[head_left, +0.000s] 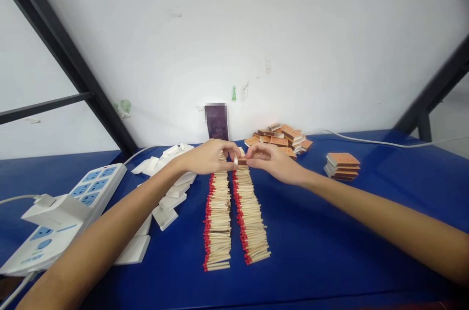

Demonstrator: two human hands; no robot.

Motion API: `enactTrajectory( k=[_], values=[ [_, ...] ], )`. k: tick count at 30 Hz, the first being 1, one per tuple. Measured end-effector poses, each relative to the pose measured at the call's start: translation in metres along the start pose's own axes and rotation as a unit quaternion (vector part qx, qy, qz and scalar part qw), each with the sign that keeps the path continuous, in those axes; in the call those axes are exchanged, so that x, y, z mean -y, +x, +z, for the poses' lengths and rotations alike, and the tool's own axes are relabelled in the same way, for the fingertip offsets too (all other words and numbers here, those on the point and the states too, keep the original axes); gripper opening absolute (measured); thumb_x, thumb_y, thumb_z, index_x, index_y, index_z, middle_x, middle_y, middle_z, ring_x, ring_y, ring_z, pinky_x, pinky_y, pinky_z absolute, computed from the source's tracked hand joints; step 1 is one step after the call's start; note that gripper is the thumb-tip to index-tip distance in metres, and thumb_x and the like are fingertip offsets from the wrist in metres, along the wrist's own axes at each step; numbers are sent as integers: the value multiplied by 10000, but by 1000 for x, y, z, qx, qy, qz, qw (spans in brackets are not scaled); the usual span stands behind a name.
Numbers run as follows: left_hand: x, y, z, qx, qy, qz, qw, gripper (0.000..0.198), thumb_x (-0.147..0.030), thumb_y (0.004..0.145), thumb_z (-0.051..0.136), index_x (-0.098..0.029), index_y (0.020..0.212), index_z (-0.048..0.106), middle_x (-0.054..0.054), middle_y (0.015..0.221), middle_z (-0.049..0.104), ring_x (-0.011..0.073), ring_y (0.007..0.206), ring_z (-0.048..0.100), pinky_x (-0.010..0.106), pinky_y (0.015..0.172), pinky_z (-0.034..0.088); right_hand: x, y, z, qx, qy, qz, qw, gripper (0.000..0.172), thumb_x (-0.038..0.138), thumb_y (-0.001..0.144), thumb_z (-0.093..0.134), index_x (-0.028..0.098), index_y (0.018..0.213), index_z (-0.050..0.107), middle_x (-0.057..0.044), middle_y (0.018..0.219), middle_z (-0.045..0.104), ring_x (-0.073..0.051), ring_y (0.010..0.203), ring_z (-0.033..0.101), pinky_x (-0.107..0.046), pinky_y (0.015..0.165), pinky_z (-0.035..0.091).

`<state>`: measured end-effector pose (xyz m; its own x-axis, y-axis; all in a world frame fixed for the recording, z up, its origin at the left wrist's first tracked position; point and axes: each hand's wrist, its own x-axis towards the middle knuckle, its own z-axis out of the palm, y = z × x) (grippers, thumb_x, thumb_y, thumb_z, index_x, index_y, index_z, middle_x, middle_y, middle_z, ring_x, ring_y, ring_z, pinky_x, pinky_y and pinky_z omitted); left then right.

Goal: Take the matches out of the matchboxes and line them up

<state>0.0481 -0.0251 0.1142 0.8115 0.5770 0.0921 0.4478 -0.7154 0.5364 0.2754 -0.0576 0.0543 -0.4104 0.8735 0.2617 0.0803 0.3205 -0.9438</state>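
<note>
Between my two hands, above the far ends of the match rows, is a small matchbox [242,161]. My left hand [209,156] is closed on its white end, which looks like the inner tray partly inside the sleeve. My right hand [273,161] pinches the brown sleeve from the other side. Below lie two long rows of red-tipped matches, a left row [219,217] and a right row [252,217], heads to the left. White matchbox trays [176,190] lie loosely piled by my left forearm. Orange matchbox sleeves [280,142] are heaped beyond my right hand.
A short stack of matchboxes [342,166] stands on the right of the blue table [311,251]. At the left lies a white power strip [98,192] with a plugged-in adapter [56,211]. A dark packet [217,121] leans on the wall, and a cable [384,144] runs along the back.
</note>
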Motion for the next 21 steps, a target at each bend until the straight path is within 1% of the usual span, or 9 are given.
enactTrajectory(
  k=[3, 6, 10, 12, 15, 18, 21],
  values=[
    [-1, -2, 6, 21, 5, 13, 1000, 253, -339, 837, 649, -186, 1036, 676, 36, 947, 722, 169, 832, 641, 278, 747, 456, 12, -2, -2, 46, -125, -22, 991, 175, 361, 868, 678, 200, 874, 611, -10, 879, 656, -171, 816, 623, -329, 766, 485],
    [0, -3, 10, 36, -3, 8, 999, 232, -315, 838, 636, -193, 1032, 667, 41, 969, 730, 176, 858, 660, 283, 765, 467, 20, -5, -3, 70, -220, -42, 972, 115, 317, 904, 628, 202, 898, 624, -24, 916, 680, -175, 833, 612, -322, 761, 464],
    [3, -2, 13, 34, -9, -9, 999, 275, -389, 851, 654, -202, 1053, 662, 46, 976, 731, 183, 844, 662, 293, 736, 474, 22, -8, -8, 97, -245, -33, 964, 114, 306, 912, 613, 204, 957, 634, -37, 959, 697, -186, 869, 627, -335, 805, 482],
    [4, -2, 14, 35, -10, -12, 999, 290, -378, 849, 662, -207, 1084, 656, 45, 977, 728, 185, 844, 662, 293, 723, 474, 19, -8, -10, 114, -249, -27, 962, 135, 310, 907, 618, 203, 987, 642, -51, 998, 707, -196, 899, 639, -348, 832, 493],
    [4, -1, 14, 38, -9, -8, 999, 264, -325, 852, 658, -202, 1085, 653, 48, 1008, 724, 186, 880, 658, 297, 752, 477, 16, -8, -12, 133, -278, -28, 951, 142, 276, 907, 618, 202, 1024, 648, -58, 1042, 716, -200, 931, 652, -351, 852, 490],
    [2, 0, 15, 47, 7, -21, 999, 233, -322, 846, 670, -196, 1042, 663, 48, 1023, 716, 192, 898, 646, 303, 766, 472, 18, -7, -13, 155, -324, -31, 933, 135, 238, 908, 615, 205, 1032, 659, -50, 1031, 717, -195, 921, 646, -336, 828, 474],
    [3, 0, 14, 55, 24, -42, 997, 249, -357, 839, 689, -192, 1024, 667, 47, 1014, 708, 191, 864, 635, 299, 733, 458, 24, -6, -15, 177, -352, -29, 919, 142, 252, 930, 595, 206, 1044, 665, -47, 1004, 712, -188, 883, 630, -318, 788, 457]
  ],
)
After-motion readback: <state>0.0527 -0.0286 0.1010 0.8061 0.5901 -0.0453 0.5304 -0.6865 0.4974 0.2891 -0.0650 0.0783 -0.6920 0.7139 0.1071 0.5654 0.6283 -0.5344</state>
